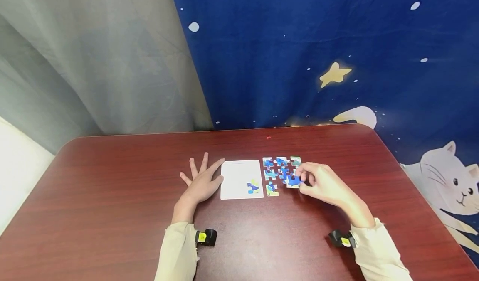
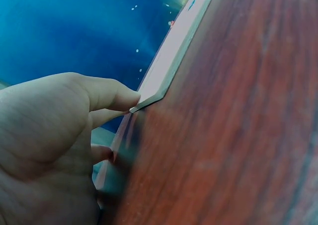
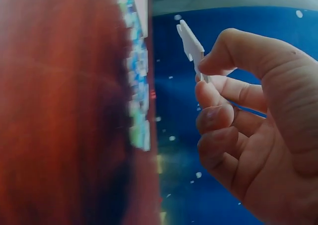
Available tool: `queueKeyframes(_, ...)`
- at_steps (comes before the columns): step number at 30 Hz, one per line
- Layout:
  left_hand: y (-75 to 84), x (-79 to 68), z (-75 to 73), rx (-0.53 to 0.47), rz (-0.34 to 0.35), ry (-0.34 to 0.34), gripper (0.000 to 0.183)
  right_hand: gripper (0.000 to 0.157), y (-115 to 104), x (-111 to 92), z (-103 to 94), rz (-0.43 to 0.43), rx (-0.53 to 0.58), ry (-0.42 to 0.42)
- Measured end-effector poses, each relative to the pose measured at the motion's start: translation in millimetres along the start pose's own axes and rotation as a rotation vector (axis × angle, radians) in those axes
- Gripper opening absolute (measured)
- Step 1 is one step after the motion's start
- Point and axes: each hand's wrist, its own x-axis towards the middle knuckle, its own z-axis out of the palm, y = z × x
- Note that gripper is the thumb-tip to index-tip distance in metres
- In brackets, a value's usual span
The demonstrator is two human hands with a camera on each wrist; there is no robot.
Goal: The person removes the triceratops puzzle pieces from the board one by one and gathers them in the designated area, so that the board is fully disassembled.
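A white square puzzle tray [image 1: 235, 179] lies on the table, with a blue-and-green piece [image 1: 253, 187] in its lower right corner. My left hand [image 1: 202, 185] has its fingers spread, and its thumb and index finger touch the tray's left edge. The left wrist view shows the thumb against a corner of the tray [image 2: 166, 68]. My right hand [image 1: 325, 184] pinches a blue jigsaw piece [image 1: 293, 181] between thumb and fingers, over the right side of the loose pieces. In the right wrist view that jigsaw piece [image 3: 191, 43] is tilted, raised off the table.
Several loose jigsaw pieces [image 1: 270, 174] lie in rough rows right of the tray. A small red mark or scrap [image 1: 268, 138] is near the back edge of the brown table [image 1: 123, 198]. Grey and blue curtains [image 1: 262, 56] hang behind it.
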Motion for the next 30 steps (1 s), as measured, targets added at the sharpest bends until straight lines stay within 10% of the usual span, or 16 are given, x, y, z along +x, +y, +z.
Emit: queueKeyframes(30,-0.4,0.3,-0.2,-0.004,-0.005,0.005,0.055,0.018,7,0,19.5,0.0,-0.035,-0.103)
